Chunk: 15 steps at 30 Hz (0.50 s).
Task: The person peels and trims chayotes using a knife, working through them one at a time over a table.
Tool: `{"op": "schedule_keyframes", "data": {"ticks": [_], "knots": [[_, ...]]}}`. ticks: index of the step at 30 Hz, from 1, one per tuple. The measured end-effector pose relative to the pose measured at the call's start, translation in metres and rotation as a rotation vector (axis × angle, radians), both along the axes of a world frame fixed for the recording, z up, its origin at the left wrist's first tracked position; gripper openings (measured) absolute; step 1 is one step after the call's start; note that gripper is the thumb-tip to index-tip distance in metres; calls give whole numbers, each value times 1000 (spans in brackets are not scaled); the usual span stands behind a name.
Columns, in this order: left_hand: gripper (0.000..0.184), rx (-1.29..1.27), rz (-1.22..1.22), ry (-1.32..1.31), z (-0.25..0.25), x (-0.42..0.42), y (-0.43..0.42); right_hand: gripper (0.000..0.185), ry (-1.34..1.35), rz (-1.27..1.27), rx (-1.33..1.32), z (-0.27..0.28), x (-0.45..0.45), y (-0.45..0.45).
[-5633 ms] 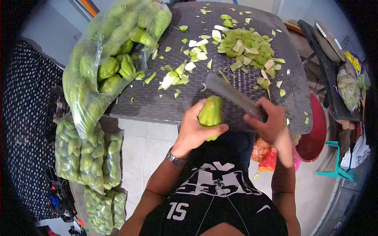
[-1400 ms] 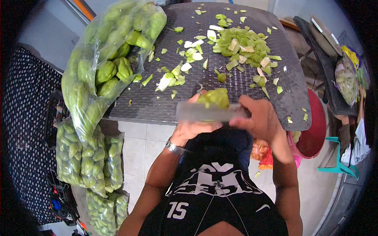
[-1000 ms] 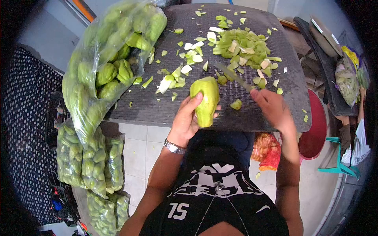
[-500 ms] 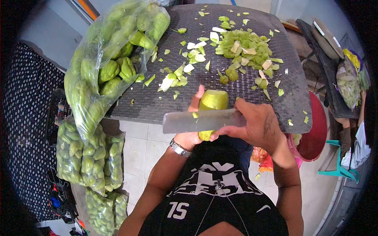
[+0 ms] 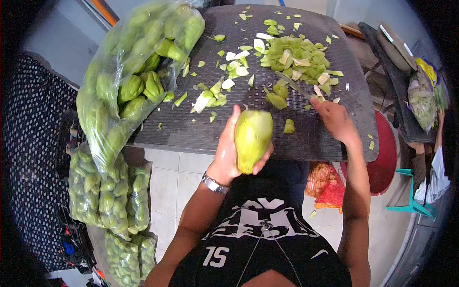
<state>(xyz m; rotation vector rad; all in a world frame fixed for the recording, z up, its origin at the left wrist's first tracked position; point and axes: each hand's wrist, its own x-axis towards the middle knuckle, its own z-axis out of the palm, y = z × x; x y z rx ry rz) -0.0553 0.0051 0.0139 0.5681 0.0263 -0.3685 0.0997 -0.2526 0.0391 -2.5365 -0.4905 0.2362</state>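
My left hand (image 5: 224, 150) is wrapped round a yellow-green chayote (image 5: 253, 141) with a pale cut face at its top, held just off the table's near edge. My right hand (image 5: 336, 119) grips a knife (image 5: 296, 87) by its handle, out to the right over the table. The blade, seen nearly edge-on, points up and left beside a heap of green chayote slices and peelings (image 5: 291, 60). A few green pieces (image 5: 277, 99) lie between the knife and the chayote, and another small piece (image 5: 289, 126) rests nearer the edge.
Whole chayotes fill a clear plastic bag (image 5: 107, 86) on the left of the dark woven-patterned table (image 5: 191, 134). More filled bags (image 5: 112, 191) stand below it. At the right are a red tub (image 5: 382, 158), a red net sack (image 5: 325, 186) and a teal stool (image 5: 409, 208).
The knife has left the chayote; my right hand has swung it right and away, toward the heap. My left hand now holds the chayote alone, and a small piece has appeared near the edge.
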Motion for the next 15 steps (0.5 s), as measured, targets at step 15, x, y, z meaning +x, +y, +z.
{"op": "schedule_keyframes", "data": {"ticks": [15], "knots": [[74, -367, 332, 27, -4, 9, 2, 58, 24, -33, 317, 7, -38, 5]]}}
